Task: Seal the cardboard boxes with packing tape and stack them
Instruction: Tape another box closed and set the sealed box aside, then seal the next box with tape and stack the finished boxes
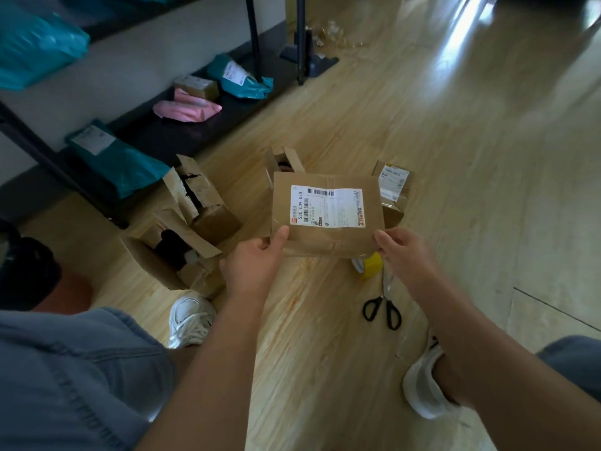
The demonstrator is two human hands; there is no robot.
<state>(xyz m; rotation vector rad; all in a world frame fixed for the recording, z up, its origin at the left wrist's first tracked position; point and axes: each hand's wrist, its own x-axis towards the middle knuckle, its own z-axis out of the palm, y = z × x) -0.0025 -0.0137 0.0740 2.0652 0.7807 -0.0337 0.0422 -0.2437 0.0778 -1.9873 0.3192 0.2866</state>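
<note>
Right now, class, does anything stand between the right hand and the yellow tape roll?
Nothing visible does: the tape roll lies on the floor beside the right hand, partly under the labelled box it holds.

The white shipping label [327, 206] on the top face of the cardboard box [325, 240] carries the number 520 009 040, printed sideways along its left edge, with barcodes beside it and along the top. Its finer print is unreadable. So are the labels on the smaller box [393, 214] just behind and to its right, and on the teal mailer bags [130, 164] to its left.

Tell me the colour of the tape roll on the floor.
Yellow; the tape roll shows best in the head view.
</note>
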